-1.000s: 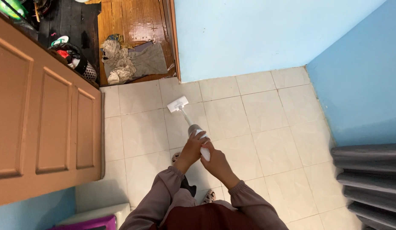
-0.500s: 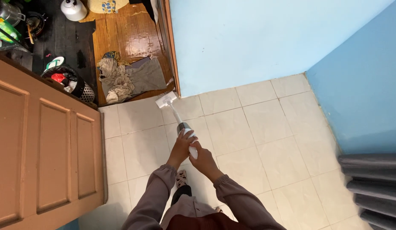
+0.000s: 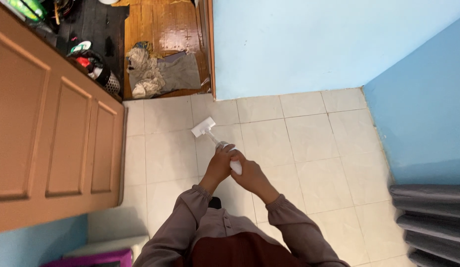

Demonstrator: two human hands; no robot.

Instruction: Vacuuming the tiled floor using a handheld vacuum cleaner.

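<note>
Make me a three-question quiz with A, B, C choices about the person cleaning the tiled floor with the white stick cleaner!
1. Where is the flat white cleaning head?
A. On the pale floor tiles short of the doorway
B. On the wooden floor
C. Against the blue wall

2. How many hands grip the white handle of the stick cleaner?
A. None
B. One
C. Two

3. How is the brown panelled wooden door?
A. Shut across the doorway
C. Lying flat on the floor
B. Swung open, leaving the doorway clear

Answers:
1. A, the head lies flat on a tile, with the heap of rumpled cloths on the wooden floor beyond it.
2. C, the left hand and the right hand are both wrapped around the handle.
3. B, the door stands to the left and the wooden floor shows through the opening.
</note>
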